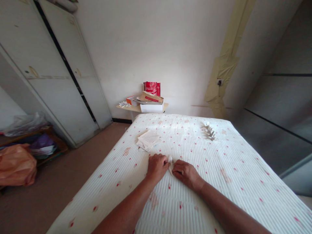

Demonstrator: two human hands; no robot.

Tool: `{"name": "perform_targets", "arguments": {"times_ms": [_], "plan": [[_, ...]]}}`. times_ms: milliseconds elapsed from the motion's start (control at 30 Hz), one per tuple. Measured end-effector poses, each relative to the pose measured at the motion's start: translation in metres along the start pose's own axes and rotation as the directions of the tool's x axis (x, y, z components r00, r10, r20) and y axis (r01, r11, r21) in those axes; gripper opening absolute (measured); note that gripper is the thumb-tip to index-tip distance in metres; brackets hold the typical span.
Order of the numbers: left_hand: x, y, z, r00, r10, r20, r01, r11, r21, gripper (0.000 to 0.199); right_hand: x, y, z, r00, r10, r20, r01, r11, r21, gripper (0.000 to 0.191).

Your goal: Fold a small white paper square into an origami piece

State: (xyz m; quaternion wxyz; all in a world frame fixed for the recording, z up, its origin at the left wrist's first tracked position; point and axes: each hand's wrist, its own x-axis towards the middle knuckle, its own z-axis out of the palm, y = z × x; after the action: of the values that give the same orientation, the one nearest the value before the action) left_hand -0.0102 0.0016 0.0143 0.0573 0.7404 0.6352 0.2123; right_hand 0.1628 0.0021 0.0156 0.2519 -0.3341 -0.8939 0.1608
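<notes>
Between my two hands is a small crumpled piece of whitish paper (170, 165), just above the striped, red-dotted bed cover (180, 204). My left hand (157, 165) pinches its left side with curled fingers. From the right, my right hand (186, 172) grips the same piece, thumb and fingers pressed together. Beyond my left hand lies a loose stack of printed paper sheets (149, 139). Several twisted whitish paper pieces (209, 131) lie in a small heap farther back on the right of the bed.
Behind the bed, a small table (122, 107) bears a white box (152, 108), an orange box (132, 100), a red bag (152, 88) and white twisted pieces. A cabinet (70, 74) and an orange bag (17, 164) are on the left.
</notes>
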Motion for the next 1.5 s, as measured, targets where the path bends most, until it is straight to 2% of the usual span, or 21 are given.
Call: {"name": "perform_targets", "arguments": {"times_ms": [200, 433, 533, 633, 900, 1233, 1500], "plan": [[-0.0013, -0.0009, 0.0011, 0.999, 0.036, -0.011, -0.036, 0.999, 0.006, 0.010, -0.0008, -0.0017, -0.0024, 1.000, 0.005, -0.003, -0.005, 1.000, 0.021, 0.021], [-0.0019, 0.0022, -0.0015, 1.000, 0.024, 0.008, -0.024, 1.000, 0.010, 0.010, 0.0006, -0.0045, -0.0039, 1.000, -0.004, 0.018, 0.004, 1.000, 0.003, 0.022], [-0.0029, 0.0034, -0.0026, 1.000, 0.027, 0.016, -0.027, 0.999, 0.043, 0.006, -0.0006, -0.0028, -0.0024, 1.000, 0.009, 0.011, -0.010, 1.000, 0.016, 0.017], [-0.0032, 0.0035, -0.0031, 0.999, 0.032, 0.022, -0.033, 0.998, 0.059, 0.004, -0.0023, -0.0007, -0.0012, 1.000, 0.007, 0.013, -0.008, 1.000, 0.008, 0.026], [0.0009, 0.0008, -0.0023, 0.999, 0.021, 0.044, -0.023, 0.998, 0.051, 0.008, -0.0023, -0.0024, -0.0024, 0.996, -0.052, 0.066, 0.062, 0.985, -0.159, 0.023], [0.0017, 0.0020, -0.0027, 0.999, -0.001, 0.050, -0.002, 0.998, 0.056, 0.008, -0.0016, -0.0014, -0.0009, 0.992, -0.083, 0.092, 0.106, 0.957, -0.270, 0.020], [0.0014, -0.0017, 0.0008, 0.999, 0.041, -0.004, -0.040, 0.998, 0.054, 0.007, -0.0013, -0.0047, -0.0021, 0.990, -0.098, 0.102, 0.126, 0.938, -0.323, 0.016]]}}
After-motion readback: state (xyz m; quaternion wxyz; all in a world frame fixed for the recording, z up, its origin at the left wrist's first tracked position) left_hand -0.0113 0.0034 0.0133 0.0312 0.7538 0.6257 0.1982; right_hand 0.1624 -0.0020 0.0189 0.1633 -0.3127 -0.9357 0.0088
